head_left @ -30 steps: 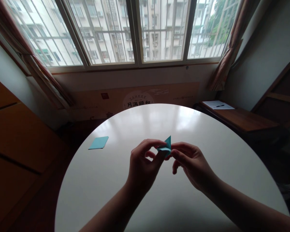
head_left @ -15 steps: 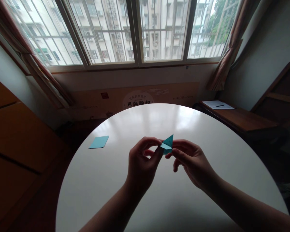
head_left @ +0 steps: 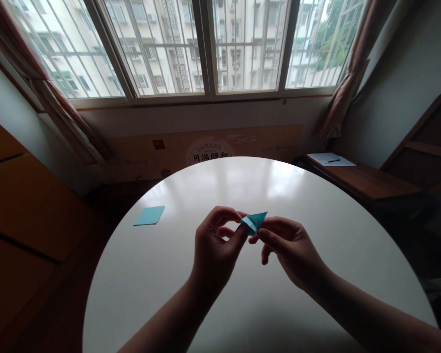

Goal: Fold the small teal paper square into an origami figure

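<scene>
A small piece of folded teal paper [head_left: 255, 223] is held above the middle of the white round table [head_left: 161, 294]. My left hand [head_left: 216, 240] pinches its left side between thumb and fingers. From the other side, my right hand [head_left: 288, 242] grips the lower right edge with thumb and index finger, its other fingers curled beneath. One pointed flap of the paper sticks out up and to the right. Parts of the folds are hidden behind my fingertips. Light blue square paper [head_left: 149, 215], seemingly a small stack, lies at the table's left.
Right of the table stands a brown wooden chair or stand [head_left: 382, 181] bearing a white sheet [head_left: 330, 160] with a dark pen. Barred windows and curtains [head_left: 66, 113] are beyond, with a printed box or panel [head_left: 250, 142] below them.
The pointed flap of the teal paper has tipped down and to the right. My right hand has shifted slightly with it, while my left hand keeps its pinch.
</scene>
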A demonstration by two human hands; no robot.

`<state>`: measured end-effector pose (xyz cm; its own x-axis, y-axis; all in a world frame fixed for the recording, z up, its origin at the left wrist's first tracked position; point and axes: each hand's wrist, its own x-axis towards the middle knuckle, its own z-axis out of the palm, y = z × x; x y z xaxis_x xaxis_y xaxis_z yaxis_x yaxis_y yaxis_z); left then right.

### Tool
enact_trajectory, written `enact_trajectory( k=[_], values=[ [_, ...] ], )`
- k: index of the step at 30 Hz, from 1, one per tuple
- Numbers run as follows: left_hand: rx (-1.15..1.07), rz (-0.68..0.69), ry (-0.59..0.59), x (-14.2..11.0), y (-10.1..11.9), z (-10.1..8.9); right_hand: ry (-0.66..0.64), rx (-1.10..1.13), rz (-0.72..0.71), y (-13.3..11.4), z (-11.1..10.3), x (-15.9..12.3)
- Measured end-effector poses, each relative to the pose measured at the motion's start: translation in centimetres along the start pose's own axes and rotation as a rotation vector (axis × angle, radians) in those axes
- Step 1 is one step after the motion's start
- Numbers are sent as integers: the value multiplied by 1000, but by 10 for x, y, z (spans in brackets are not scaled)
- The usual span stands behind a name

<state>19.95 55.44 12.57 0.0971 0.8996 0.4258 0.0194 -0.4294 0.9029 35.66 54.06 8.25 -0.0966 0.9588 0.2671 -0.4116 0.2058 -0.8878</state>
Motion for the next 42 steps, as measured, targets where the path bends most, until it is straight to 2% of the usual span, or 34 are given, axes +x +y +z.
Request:
enact_trajectory(
  k=[12, 19, 25, 28, 32, 39, 42],
  values=[
    [17, 12, -59, 0, -3, -3, 44, 25, 67, -1, -2, 2],
    [-30, -80, 1, 3, -6, -2, 56, 55, 99, 1, -4, 2],
    [-106, -202, -96, 4, -10, -1, 55, 44, 84, -2, -3, 3],
    [-121, -264, -130, 5, -14, -1, 61, 16, 84, -4, -1, 3],
    [-146, -318, -103, 7, -18, -1, 10, -69, 72, -1, -1, 2],
    [-80, -320, -111, 6, -16, -1, 47, -231, 35, 4, 1, 2],
    [-98, -350, -170, 7, -12, -2, 47, -237, 29, 2, -1, 2]
  ],
)
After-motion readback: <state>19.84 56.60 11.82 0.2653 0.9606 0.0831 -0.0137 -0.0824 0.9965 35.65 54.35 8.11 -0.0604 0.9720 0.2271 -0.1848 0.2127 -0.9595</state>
